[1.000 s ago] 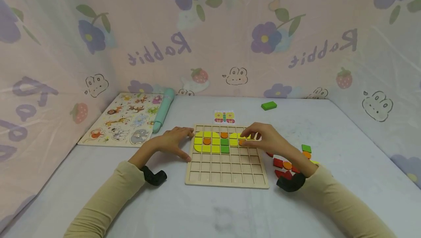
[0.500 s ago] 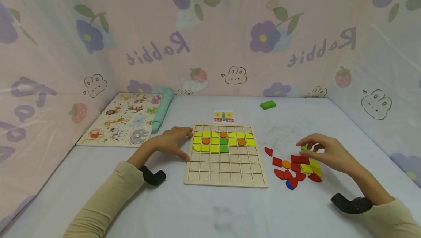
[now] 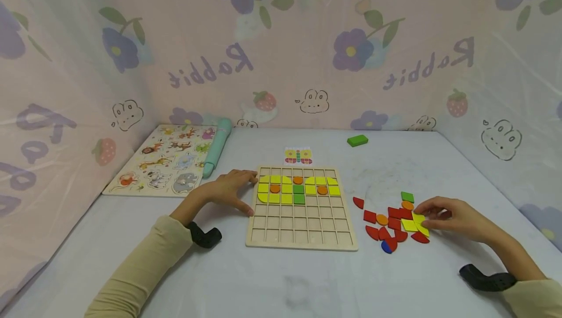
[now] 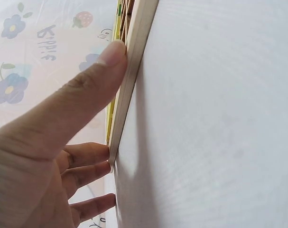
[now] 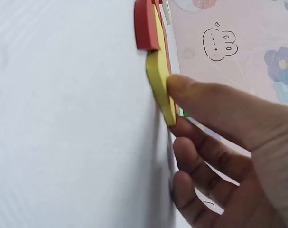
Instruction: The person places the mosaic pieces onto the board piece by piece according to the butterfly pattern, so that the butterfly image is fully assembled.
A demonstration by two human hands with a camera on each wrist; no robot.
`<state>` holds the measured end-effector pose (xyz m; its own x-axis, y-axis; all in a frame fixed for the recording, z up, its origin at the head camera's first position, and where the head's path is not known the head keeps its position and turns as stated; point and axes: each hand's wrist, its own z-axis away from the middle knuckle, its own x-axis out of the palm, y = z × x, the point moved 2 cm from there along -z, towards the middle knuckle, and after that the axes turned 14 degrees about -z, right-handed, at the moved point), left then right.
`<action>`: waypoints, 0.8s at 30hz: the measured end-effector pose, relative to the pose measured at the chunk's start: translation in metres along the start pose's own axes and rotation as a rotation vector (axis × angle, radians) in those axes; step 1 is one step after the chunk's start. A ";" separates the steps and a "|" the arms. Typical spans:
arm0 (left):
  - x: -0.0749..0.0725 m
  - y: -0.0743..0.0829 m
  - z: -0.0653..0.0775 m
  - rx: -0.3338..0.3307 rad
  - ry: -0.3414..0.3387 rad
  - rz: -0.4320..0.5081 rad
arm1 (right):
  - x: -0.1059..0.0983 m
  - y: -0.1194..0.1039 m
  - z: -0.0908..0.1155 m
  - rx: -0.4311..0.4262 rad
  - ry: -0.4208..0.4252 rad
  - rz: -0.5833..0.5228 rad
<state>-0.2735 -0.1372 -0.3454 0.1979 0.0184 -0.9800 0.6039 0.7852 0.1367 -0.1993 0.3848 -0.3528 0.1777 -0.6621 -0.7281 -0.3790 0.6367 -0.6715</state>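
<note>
My left hand (image 3: pixel 228 191) rests against the left edge of the wooden grid board (image 3: pixel 303 240), thumb and fingers extended and spread along the rim. Yellow, orange and green tiles fill part of the board's upper rows. Off to the right, my right hand (image 3: pixel 456 218) is at a pile of loose tiles. Its thumb and index finger pinch a yellow tile (image 5: pixel 159 85) with a curved edge, thumb on top in the right wrist view. A red tile (image 5: pixel 145 26) lies against that yellow one. Red quarter-round tiles, red squares (image 3: pixel 370 216) and an orange disc (image 3: pixel 382 219) lie around it.
A small butterfly pattern card (image 3: pixel 298 155) lies behind the board. At the left are an animal puzzle board (image 3: pixel 153 162) and a teal stick-shaped object (image 3: pixel 217 147). A green block (image 3: pixel 357 140) lies at the back. Printed fabric (image 3: pixel 281 54) encloses the table.
The right hand has left the orange disc on the grid board, moved right to the loose pile and lowered onto a yellow tile. The left hand has stayed at the board's edge.
</note>
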 end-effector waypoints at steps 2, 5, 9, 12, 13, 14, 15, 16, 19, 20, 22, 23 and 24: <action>0.000 0.000 0.000 -0.002 -0.002 -0.007 | 0.001 0.001 -0.001 0.007 0.005 0.011; 0.001 -0.001 -0.001 -0.002 -0.001 -0.018 | 0.002 0.001 -0.001 0.010 0.034 0.036; 0.001 -0.001 -0.001 -0.007 -0.005 -0.016 | 0.002 0.002 -0.001 0.010 0.074 0.060; 0.001 -0.001 0.000 -0.004 -0.002 -0.010 | 0.002 0.004 0.000 0.014 0.089 0.068; 0.001 -0.001 0.000 -0.002 0.000 -0.008 | 0.002 0.004 0.000 0.017 0.091 0.068; 0.001 0.000 0.000 -0.001 0.002 -0.005 | 0.002 0.004 0.000 0.018 0.093 0.069; 0.000 0.000 0.001 0.000 0.003 -0.006 | 0.002 0.005 0.001 0.019 0.093 0.070; 0.000 0.001 0.001 0.003 0.006 -0.007 | 0.002 0.005 0.001 0.016 0.094 0.071; 0.000 0.001 0.001 0.001 0.004 -0.009 | 0.000 0.004 0.000 0.024 0.094 0.102; 0.000 0.001 0.000 -0.001 0.003 -0.008 | -0.001 0.003 -0.001 0.028 0.096 0.111; 0.000 0.000 -0.001 -0.003 0.002 -0.006 | -0.004 0.001 -0.003 0.032 0.103 0.121; 0.001 -0.001 -0.001 -0.005 0.001 -0.005 | -0.006 -0.001 -0.005 0.032 0.109 0.119; 0.001 -0.001 -0.001 -0.006 0.000 -0.003 | -0.007 -0.001 -0.008 0.011 0.130 0.107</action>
<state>-0.2748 -0.1374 -0.3472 0.1961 0.0155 -0.9805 0.6003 0.7888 0.1325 -0.2075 0.3852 -0.3458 0.0176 -0.6350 -0.7723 -0.3794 0.7104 -0.5927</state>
